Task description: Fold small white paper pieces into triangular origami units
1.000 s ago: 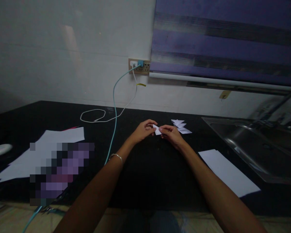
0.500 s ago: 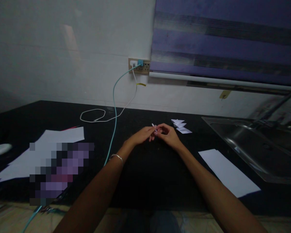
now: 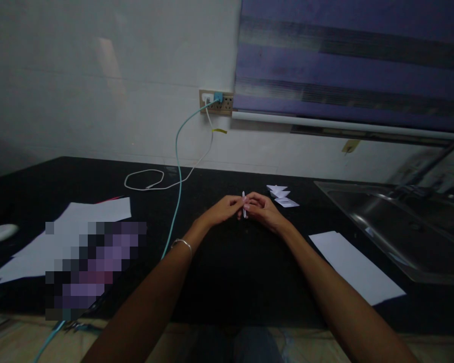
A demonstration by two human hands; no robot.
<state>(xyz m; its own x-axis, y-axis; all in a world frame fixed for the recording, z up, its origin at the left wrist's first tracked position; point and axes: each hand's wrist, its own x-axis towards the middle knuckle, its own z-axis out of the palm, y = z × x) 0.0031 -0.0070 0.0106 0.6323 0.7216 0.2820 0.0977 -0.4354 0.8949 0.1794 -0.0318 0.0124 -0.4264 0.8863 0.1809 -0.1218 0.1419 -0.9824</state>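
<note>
Since the frame half a second ago, the small folded paper (image 3: 244,212) has swung from a slant, mostly hidden by fingers, to nearly edge-on, running away from the person. It sits between the two hands above the bench (image 3: 230,272), just left of the folded pieces (image 3: 286,202). To crease it well, I'd line up the edges first, then squeeze evenly along the whole fold without twisting the thin strip. The left hand (image 3: 226,209) and right hand (image 3: 265,212) are nearly closed, thumbs and fingertips pinching the paper from either side. Both forearms reach forward and converge, wrists low; whether they touch the bench I cannot tell.
</note>
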